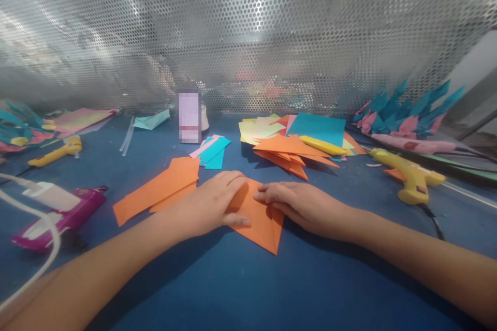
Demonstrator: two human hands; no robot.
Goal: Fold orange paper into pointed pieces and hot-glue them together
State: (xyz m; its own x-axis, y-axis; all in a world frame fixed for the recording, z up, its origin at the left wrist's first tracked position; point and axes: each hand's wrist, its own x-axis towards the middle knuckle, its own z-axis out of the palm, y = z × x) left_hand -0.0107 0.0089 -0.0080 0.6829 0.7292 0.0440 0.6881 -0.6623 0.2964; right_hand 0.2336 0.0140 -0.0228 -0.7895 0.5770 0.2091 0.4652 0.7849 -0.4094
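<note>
A flat, folded piece of orange paper (264, 227) lies at the centre of the smooth blue tabletop (240, 289), one pointed corner toward the viewer. The left hand (219, 197) rests on its left side with thumb and fingers spread apart; the right hand (298, 204) has its fingers bunched on the right fold, and whether they pinch it I cannot tell. Just beyond the right hand sits a stack of folded, pointed orange paper pieces (289, 152), with a yellow ribbed-handled cutter (322, 145) on it and a flat teal paper sheet (318, 126) behind. Flat orange paper strips (159, 189) crowd the left hand, and small blue paper pieces (215, 152) lie past them, before an upright, pixelated lilac rectangle (190, 116). Farther out stand a yellow plastic glue gun (415, 173) with a black cable on the right, and a magenta power strip (83, 209) with a white plug and cable on the left, the cable crossing near the left forearm. A perforated silver metal panel (248, 31) bounds the far edge; open blue surface stretches toward the viewer between the forearms.
</note>
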